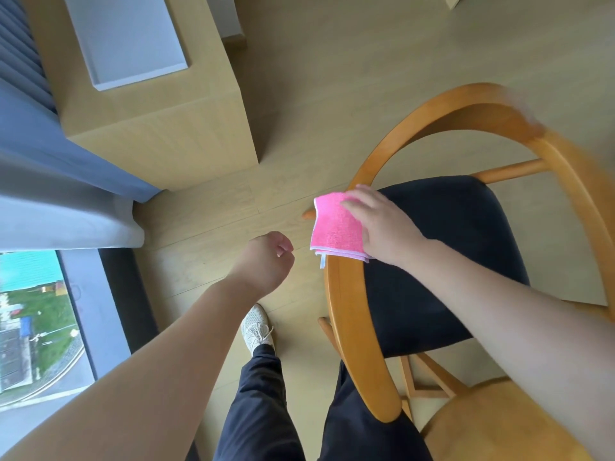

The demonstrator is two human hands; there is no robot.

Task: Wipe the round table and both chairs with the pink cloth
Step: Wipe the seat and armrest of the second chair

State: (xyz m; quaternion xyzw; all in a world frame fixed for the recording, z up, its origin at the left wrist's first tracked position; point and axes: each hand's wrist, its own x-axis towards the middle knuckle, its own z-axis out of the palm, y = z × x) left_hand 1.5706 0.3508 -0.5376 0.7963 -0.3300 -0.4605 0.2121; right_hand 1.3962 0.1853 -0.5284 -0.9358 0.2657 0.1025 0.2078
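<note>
A wooden chair (346, 311) with a curved armrest rail and a dark seat cushion (449, 247) stands right of centre. The folded pink cloth (332, 227) lies on the left part of the rail. My right hand (382, 224) presses flat on the cloth with fingers fairly straight. To the left, over the floor, my left hand (266, 261) hangs with loosely curled fingers and holds nothing. At the bottom right corner shows a piece of the round wooden table (499, 427).
A light wooden cabinet (159, 128) with a grey tray (129, 38) on top stands at the upper left. A curtain (50, 201) and a window (36, 321) fill the left edge. My legs and a white shoe (256, 327) are below, on the wooden floor.
</note>
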